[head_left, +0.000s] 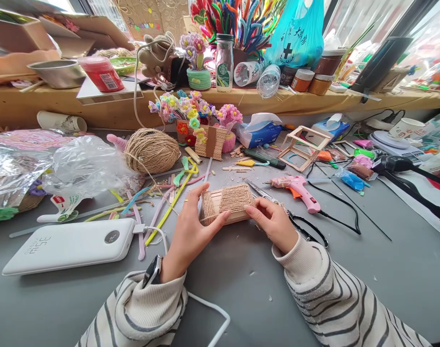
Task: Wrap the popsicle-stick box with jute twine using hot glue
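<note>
A small wooden-stick box (237, 198) partly covered with wound jute twine is held up between both hands just above the grey table. My left hand (191, 226) grips its left end, thumb along the front edge and fingers behind. My right hand (273, 222) pinches the right end between thumb and fingers. Bare pale sticks show between two twine-covered bands. Behind the right hand lie scissors (308, 230) with black handles, partly hidden. A pink glue gun (299, 190) rests to their right. The ball of jute twine (151, 150) sits behind my left hand.
A white power bank (71, 246) with a cable lies at left. Pipe cleaners (172, 202) are scattered beside it. Farther back stand a wooden stick frame (304, 147), a tissue pack (259, 130) and pipe-cleaner flowers (191, 113). A shelf (277, 106) holds jars and bottles.
</note>
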Available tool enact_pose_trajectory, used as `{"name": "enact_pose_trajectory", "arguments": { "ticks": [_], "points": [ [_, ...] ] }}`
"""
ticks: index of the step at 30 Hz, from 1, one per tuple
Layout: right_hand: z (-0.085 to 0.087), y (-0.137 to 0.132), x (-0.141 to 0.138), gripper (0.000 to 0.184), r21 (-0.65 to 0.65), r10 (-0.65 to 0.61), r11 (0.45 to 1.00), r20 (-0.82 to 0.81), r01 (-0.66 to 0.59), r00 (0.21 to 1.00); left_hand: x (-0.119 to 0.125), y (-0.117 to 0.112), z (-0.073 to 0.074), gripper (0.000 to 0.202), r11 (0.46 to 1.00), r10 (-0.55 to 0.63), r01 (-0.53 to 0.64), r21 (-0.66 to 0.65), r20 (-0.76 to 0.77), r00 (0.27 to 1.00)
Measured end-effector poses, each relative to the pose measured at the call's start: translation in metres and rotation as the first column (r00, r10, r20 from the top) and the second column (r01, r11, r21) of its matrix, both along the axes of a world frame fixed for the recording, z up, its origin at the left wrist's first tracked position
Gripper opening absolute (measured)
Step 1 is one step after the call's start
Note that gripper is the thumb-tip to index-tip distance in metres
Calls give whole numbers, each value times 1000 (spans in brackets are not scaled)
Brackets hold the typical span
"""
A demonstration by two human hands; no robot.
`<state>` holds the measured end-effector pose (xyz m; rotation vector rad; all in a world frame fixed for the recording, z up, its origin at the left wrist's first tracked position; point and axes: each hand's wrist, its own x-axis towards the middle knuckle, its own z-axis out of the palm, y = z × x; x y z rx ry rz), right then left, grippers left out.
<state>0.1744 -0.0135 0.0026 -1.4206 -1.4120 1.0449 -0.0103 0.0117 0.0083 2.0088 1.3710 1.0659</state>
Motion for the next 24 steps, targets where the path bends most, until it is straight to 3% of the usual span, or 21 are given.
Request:
{"name": "enact_pose_trajectory", "arguments": {
  "ticks": [4,7,9,11,12,14,15,17,21,24],
  "points": [
    [1,2,1,37,-11,-14,1000,8,14,1000,-5,0,3,45,970,-93,102,220,-49,994],
    [7,5,16,39,52,-67,997,67,64,995,-8,-1,6,29,949,-113,137,285,-99,989],
    [11,8,34,38,154,-184,975,181,157,966,-9,-1,6,24,944,-115,139,298,-95,989],
    [12,12,57,35,266,-398,911,361,316,844,-8,-2,5,22,944,-116,136,300,-84,990],
    [11,13,68,34,323,-499,865,459,385,735,-7,-2,5,20,945,-110,129,301,-78,991],
    [5,16,87,33,361,-570,816,628,451,530,-7,-3,4,17,946,-93,110,306,-72,993],
    [1,17,94,35,344,-553,816,698,465,454,-6,-3,4,16,946,-85,103,309,-72,994],
    [-6,19,101,42,281,-484,831,791,481,374,-6,-4,4,15,943,-73,94,320,-79,994],
    [-13,22,98,55,144,-340,858,879,493,334,-5,-5,5,14,930,-48,80,359,-96,994],
    [-12,25,94,55,97,-295,854,900,512,322,-5,-6,6,11,931,-28,66,358,-111,993]
  ]
}}
